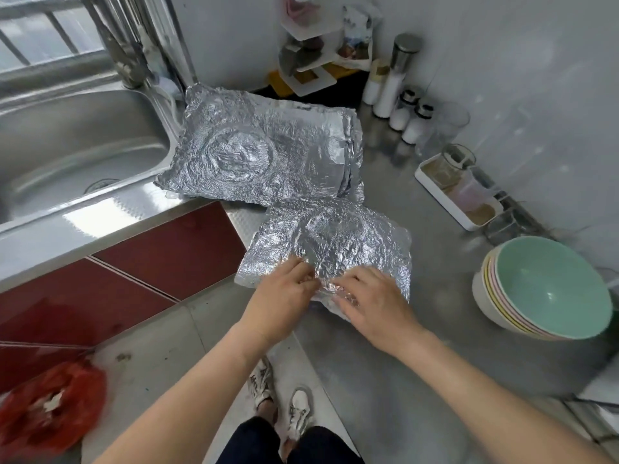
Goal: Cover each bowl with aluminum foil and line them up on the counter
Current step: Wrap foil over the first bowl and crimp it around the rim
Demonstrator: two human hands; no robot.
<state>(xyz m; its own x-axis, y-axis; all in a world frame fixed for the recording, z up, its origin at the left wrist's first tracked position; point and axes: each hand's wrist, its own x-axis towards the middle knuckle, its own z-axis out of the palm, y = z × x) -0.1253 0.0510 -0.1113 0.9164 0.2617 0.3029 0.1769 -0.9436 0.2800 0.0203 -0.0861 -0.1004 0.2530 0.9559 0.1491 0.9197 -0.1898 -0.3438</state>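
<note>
The steel surface is carrying every item, and a sink is adjoining its left edge. The far foil sheet, bearing a round imprint, is lying at the back-left corner beside the sink. The near foil sheet is draping a rounded form at the front edge, touching the far sheet. A stack of bowls, mint-green uppermost, is sitting by the right edge. The left hand is pinching the near sheet with curled fingers. The right hand is pressing it, fingers spread.
</note>
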